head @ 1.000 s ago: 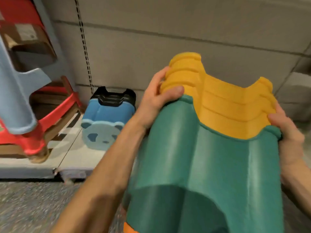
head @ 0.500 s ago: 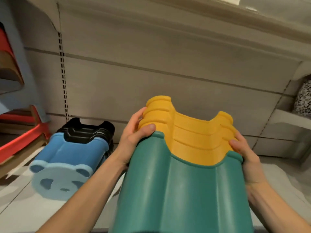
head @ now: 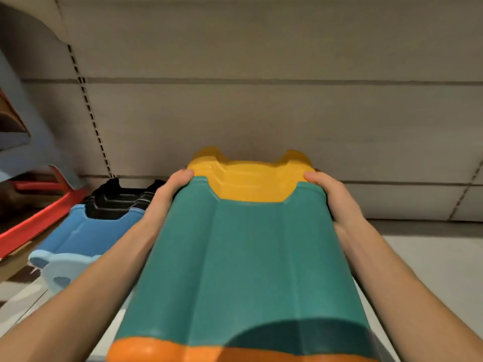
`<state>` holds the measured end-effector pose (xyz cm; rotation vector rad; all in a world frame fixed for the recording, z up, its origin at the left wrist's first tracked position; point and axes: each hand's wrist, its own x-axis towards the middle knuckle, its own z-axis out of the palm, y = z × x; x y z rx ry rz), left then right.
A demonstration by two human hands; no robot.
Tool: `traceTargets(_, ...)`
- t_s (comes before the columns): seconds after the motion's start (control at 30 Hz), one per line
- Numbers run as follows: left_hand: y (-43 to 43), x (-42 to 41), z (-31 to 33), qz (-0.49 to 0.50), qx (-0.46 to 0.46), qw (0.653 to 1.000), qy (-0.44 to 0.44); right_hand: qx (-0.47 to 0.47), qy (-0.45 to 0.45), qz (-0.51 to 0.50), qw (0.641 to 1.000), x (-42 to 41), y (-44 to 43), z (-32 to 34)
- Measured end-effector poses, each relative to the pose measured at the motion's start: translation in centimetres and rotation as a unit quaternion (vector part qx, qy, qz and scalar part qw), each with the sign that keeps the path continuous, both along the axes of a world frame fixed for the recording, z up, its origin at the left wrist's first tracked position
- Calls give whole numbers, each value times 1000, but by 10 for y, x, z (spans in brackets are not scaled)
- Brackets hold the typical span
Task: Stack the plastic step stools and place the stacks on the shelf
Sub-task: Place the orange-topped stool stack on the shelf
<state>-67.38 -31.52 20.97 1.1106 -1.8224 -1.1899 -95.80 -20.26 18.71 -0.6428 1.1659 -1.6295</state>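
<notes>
My left hand (head: 167,194), reaching toward 1 o'clock, and my right hand (head: 337,199), reaching toward 11 o'clock, are each clamped on a side of the load, thumbs on top, forearms extended forward and converging.

Held stack: teal green stool (head: 251,257) outermost, plain and unpatterned, with yellow stools (head: 248,178) showing at its 12 o'clock end and an orange stool (head: 162,351) edge at its 6 o'clock end. At 9 o'clock of it, second stack: mid-blue stool (head: 86,233) with a paler blue panda-face top (head: 62,270) bearing darker blue ear and eye patches, and black stools (head: 117,202) nested at its far end. Further toward 9 to 10 o'clock, a red stool (head: 34,223) under a grey-blue stool (head: 31,142); shelf back panel (head: 261,100) beige-grey with a dark dashed slot strip (head: 88,105), shelf surface (head: 431,257) off-white.
</notes>
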Motion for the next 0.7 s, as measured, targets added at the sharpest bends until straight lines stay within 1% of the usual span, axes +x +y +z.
traceTargets(0.07, 9, -6, 0, 39, 46, 996, 67, 15, -36, 1, 999, -7, -8, -11)
traceTargets(0.13, 20, -19, -4, 76, 105, 978, 164, 10, -46, 1, 999, -10, -14, -18)
traceTargets(0.17, 29, -19, -5, 66, 123, 967, 211, 7, -48, 5, 999, -10, -16, -19)
traceTargets(0.23, 42, -12, -10, 19, 146, 957, 248, -10, -56, 24, 998, -9, -16, -22)
traceTargets(0.27, 43, -9, -7, 36, 156, 959, 234, -14, -53, 33, 998, -8, -17, -25)
traceTargets(0.3, 42, -5, -3, 45, 158, 966, 199, -10, -38, 34, 999, -7, -17, -28)
traceTargets(0.33, 50, 4, -3, 11, 139, 974, 178, -3, -18, 26, 1000, -8, -17, -31)
traceTargets(0.37, 47, 18, -5, 7, 130, 977, 168, 3, -7, 17, 1000, -7, -17, -36)
traceTargets(0.4, 39, 28, -12, 21, 144, 974, 174, 6, -2, 6, 1000, -8, -15, -39)
traceTargets(0.43, 38, 36, -15, 27, 120, 986, 113, 4, 1, -1, 1000, -7, -11, -41)
traceTargets(0.47, 53, 44, -11, -9, 72, 997, 30, 0, 3, -4, 1000, -6, -7, -43)
traceTargets(0.5, 81, 53, -5, -63, 25, 997, -46, -2, 2, -4, 1000, -6, -5, -45)
traceTargets(0.53, 114, 59, 4, -93, -9, 993, -71, -7, 4, -4, 1000, -5, 0, -45)
traceTargets(0.57, 143, 61, 16, -122, -20, 987, -106, -15, 18, -4, 1000, -3, 4, -43)
traceTargets(0.6, 161, 51, 26, -150, -66, 970, -181, -26, 46, -5, 999, -2, 9, -42)
traceTargets(0.63, 175, 53, 24, -162, -151, 940, -258, -29, 85, -10, 996, 1, 14, -39)
traceTargets(0.67, 188, 51, 22, -160, -237, 900, -328, -30, 126, -13, 992, 7, 21, -33)
traceTargets(0.7, 196, 45, 19, -147, -315, 850, -395, -29, 163, -13, 986, 12, 27, -27)
